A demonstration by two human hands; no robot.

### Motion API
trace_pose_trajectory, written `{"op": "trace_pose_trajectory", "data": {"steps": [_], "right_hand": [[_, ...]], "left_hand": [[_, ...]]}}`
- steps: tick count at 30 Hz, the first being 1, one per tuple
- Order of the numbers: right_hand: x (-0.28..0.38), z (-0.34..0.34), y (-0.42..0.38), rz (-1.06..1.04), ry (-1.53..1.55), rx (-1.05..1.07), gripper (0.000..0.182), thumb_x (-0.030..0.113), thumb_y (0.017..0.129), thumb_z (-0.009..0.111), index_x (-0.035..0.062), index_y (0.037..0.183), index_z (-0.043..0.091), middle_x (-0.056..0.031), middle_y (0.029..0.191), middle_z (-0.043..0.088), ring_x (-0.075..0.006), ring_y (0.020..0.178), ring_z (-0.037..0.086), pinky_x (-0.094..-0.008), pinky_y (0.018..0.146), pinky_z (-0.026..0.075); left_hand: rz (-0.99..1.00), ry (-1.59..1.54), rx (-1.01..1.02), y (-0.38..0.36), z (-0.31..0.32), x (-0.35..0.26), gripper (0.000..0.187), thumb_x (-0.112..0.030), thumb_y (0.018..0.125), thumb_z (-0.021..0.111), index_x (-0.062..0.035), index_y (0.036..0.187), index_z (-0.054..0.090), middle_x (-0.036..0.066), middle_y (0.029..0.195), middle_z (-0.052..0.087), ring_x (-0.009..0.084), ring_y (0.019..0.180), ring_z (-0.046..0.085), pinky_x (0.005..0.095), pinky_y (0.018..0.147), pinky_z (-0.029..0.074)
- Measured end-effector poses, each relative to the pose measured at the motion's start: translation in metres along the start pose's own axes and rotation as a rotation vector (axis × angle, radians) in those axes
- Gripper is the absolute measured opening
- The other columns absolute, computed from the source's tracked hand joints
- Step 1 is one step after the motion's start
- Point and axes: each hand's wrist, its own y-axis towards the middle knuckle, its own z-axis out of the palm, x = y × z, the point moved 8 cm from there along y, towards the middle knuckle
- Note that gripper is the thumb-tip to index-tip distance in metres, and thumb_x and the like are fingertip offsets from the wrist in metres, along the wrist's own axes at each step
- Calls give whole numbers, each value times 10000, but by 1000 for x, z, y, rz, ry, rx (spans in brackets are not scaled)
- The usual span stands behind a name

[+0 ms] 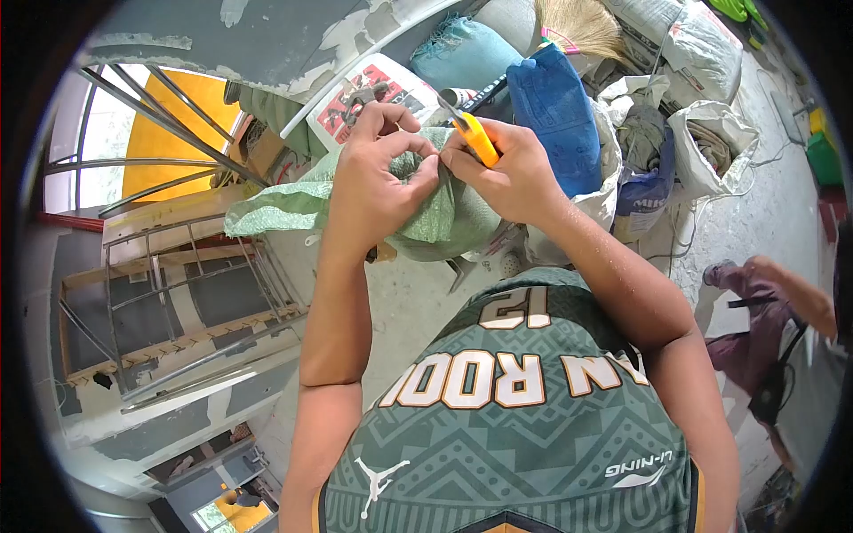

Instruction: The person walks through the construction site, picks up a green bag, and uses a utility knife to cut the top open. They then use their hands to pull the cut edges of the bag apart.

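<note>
My right hand is closed around a yellow utility knife, its blade pointing up and away from me. My left hand pinches the top of a green woven sack, thumb and forefinger pressed together. The fingertips of both hands nearly meet over the sack's mouth, and whether a thread lies between them is too small to tell. One long flap of the sack hangs out to the left of my left wrist.
Beyond my hands stand a white printed bucket, a blue cloth and open white sacks. A straw broom lies at the back. Metal bars are at left. Another person is at right.
</note>
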Motion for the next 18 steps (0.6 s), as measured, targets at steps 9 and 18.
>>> {"op": "trace_pose_trajectory", "data": {"steps": [9,18], "right_hand": [[-8,-1,2,43,140,-49,138,148,872,689,12,873,663,30,718,588,-55,670,511,-236,629,435],[-8,3,2,44,209,-6,144,156,901,683,15,879,666,42,715,576,-42,660,498,-228,599,408]], "left_hand": [[-91,59,-308,-5,-23,14,102,-63,753,684,-4,835,698,82,1035,611,200,919,599,311,826,476],[18,9,-86,0,-1,6,157,-81,732,737,-60,888,747,82,1084,603,222,887,595,340,798,494]]}}
